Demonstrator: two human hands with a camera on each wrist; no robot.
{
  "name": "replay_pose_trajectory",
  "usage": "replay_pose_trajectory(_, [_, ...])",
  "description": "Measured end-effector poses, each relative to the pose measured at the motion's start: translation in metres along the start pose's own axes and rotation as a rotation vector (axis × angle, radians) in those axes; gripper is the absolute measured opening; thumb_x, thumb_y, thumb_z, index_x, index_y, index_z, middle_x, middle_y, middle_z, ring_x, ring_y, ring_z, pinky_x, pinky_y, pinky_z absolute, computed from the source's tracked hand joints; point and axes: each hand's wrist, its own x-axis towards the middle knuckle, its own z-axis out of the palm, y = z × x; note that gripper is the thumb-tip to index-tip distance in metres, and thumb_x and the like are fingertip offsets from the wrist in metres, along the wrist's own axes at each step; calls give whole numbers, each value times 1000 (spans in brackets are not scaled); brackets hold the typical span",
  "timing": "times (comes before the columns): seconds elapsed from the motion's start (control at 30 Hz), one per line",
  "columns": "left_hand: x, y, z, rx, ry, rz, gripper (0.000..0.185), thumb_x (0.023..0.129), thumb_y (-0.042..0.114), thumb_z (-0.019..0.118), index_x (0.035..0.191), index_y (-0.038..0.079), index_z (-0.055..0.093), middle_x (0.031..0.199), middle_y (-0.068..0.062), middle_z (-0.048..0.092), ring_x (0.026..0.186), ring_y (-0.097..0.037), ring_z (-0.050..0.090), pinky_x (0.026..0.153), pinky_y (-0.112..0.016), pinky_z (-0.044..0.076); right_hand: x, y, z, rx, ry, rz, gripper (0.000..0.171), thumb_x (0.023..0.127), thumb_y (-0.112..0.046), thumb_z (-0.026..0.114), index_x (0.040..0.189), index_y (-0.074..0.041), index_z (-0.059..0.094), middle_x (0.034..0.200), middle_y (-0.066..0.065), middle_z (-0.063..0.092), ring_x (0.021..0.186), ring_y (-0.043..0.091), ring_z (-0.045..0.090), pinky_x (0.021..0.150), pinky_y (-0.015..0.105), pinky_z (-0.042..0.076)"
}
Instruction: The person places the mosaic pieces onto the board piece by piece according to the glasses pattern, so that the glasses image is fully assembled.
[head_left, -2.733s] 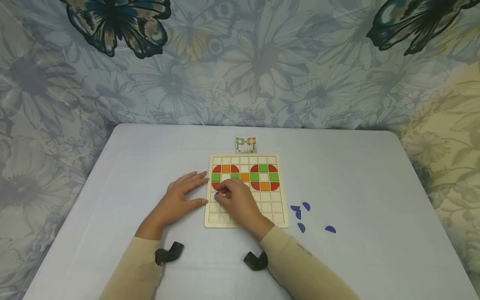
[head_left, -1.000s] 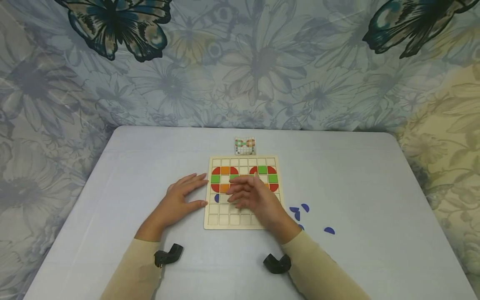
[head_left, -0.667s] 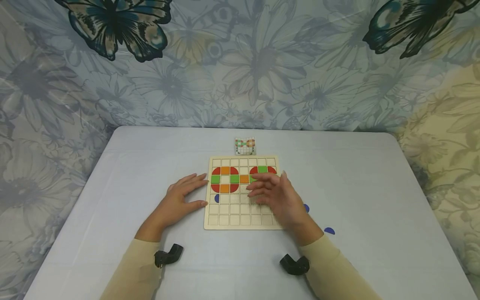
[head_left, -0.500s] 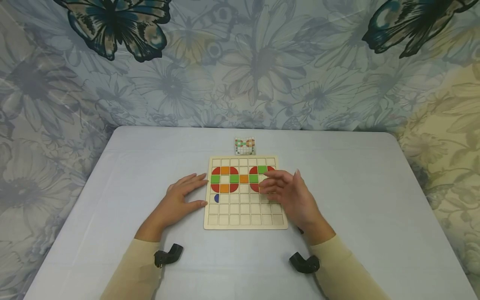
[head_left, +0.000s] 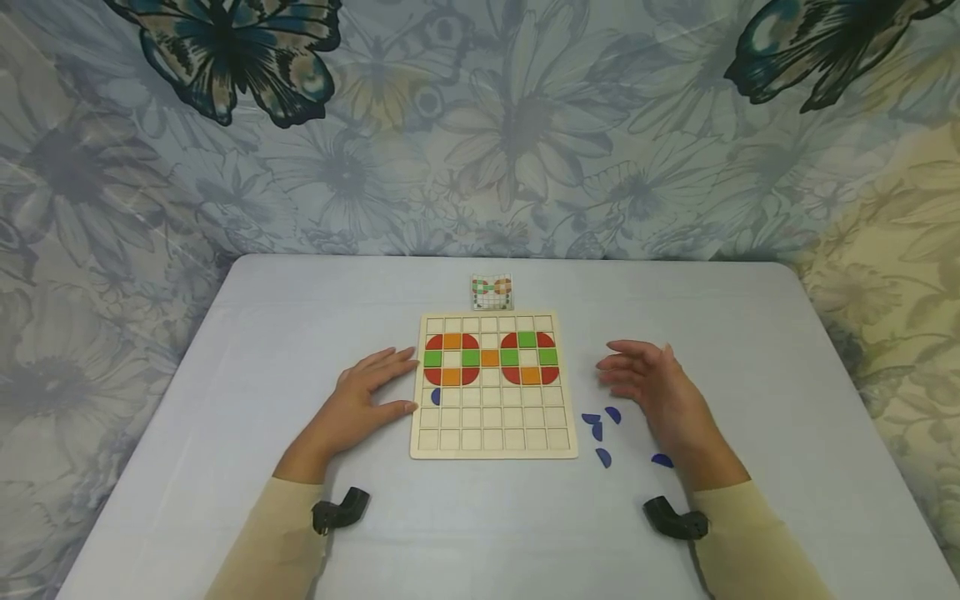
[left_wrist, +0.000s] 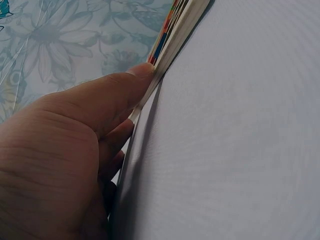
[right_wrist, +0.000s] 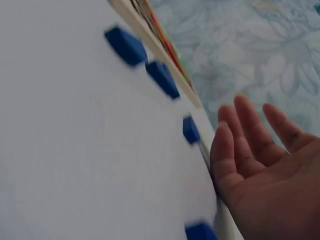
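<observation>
A wooden grid board (head_left: 493,429) lies mid-table with two rings of red, orange and green tiles (head_left: 491,358) in its upper rows. One blue quarter-round piece (head_left: 434,397) sits in the board's left column, below the left ring. My left hand (head_left: 367,393) rests flat on the table, and its thumb (left_wrist: 125,85) touches the board's left edge (left_wrist: 175,30). My right hand (head_left: 647,385) hovers to the right of the board, fingers straight, holding nothing. Several loose blue pieces (head_left: 600,427) lie on the table just left of and below it; the right wrist view shows these blue pieces (right_wrist: 162,79) beside the open right hand (right_wrist: 260,170).
A small pattern card (head_left: 492,292) stands behind the board. The grey table (head_left: 750,333) is backed and flanked by floral cloth (head_left: 480,125). One blue piece (head_left: 662,459) lies partly under my right wrist.
My right hand left a blue piece in the board's left column, then swept right across the board to hover beside the loose blue pieces. The left hand has stayed put.
</observation>
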Motion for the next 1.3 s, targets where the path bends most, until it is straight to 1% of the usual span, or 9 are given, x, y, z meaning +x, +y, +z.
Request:
replay_pose_trajectory(0.07, [0, 0, 0, -2, -2, -3, 69, 95, 35, 89, 157, 21, 63, 167, 13, 46, 160, -22, 28, 123, -61, 18, -3, 1, -7, -45, 7, 17, 64, 121, -42, 21, 153, 3, 52, 135, 32, 61, 121, 38, 63, 98, 34, 54])
replay_pose_trajectory(0.13, [1, 0, 1, -5, -3, 1, 69, 95, 35, 89, 157, 21, 63, 167, 13, 46, 160, -22, 28, 123, -61, 18, -6, 3, -12, -133, 11, 45, 62, 121, -41, 25, 154, 5, 50, 135, 30, 62, 120, 36, 64, 98, 31, 54])
replay_pose_trajectory(0.27, [2, 1, 1, -6, -4, 7, 69, 95, 36, 88, 157, 21, 62, 167, 14, 45, 160, -22, 28, 124, -62, 17, -8, 5, -18, -400, -10, 115, 49, 118, -34, 47, 153, 0, 55, 132, 18, 68, 116, 27, 66, 95, 22, 52])
replay_pose_trajectory(0.33, [2, 1, 2, -6, -2, 9, 69, 95, 36, 89, 157, 21, 62, 167, 13, 46, 160, -22, 28, 124, -62, 16, -9, 6, -21, -492, -43, 146, 45, 114, -28, 61, 152, -4, 58, 132, 13, 70, 116, 25, 66, 94, 21, 51])
replay_pose_trajectory(0.43, [3, 1, 2, -3, 3, 12, 70, 95, 36, 89, 157, 20, 62, 167, 12, 46, 160, -24, 29, 123, -62, 17, -10, 6, -24, -554, -89, 175, 48, 105, -21, 77, 149, -10, 63, 131, 7, 72, 113, 26, 66, 92, 23, 53])
replay_pose_trajectory(0.53, [3, 0, 2, -9, 8, 17, 70, 94, 35, 90, 157, 20, 63, 167, 10, 47, 160, -26, 29, 123, -63, 17, -9, 5, -26, -603, -132, 176, 49, 98, -16, 84, 144, -15, 68, 126, 1, 73, 105, 26, 66, 86, 26, 54])
replay_pose_trajectory(0.77, [2, 0, 2, -19, 7, 18, 70, 93, 34, 90, 157, 19, 63, 167, 10, 47, 160, -26, 29, 123, -63, 16, -9, 6, -27, -747, -166, 101, 38, 93, -7, 87, 129, -15, 77, 101, 0, 62, 91, 22, 56, 76, 28, 48])
replay_pose_trajectory(1.1, [0, 0, 1, -12, 9, 11, 71, 93, 35, 90, 157, 19, 63, 167, 9, 47, 160, -26, 29, 123, -64, 16, -9, 8, -22, -821, -153, 74, 22, 92, -2, 86, 106, -18, 80, 99, -4, 62, 86, 20, 56, 72, 27, 49])
replay_pose_trajectory(1.3, [0, -1, 1, -6, 10, 6, 71, 93, 35, 90, 157, 20, 63, 167, 10, 47, 160, -25, 29, 123, -63, 17, -9, 4, -17, -837, -166, 96, 18, 94, -5, 84, 104, -18, 78, 98, -4, 62, 88, 20, 55, 72, 28, 49])
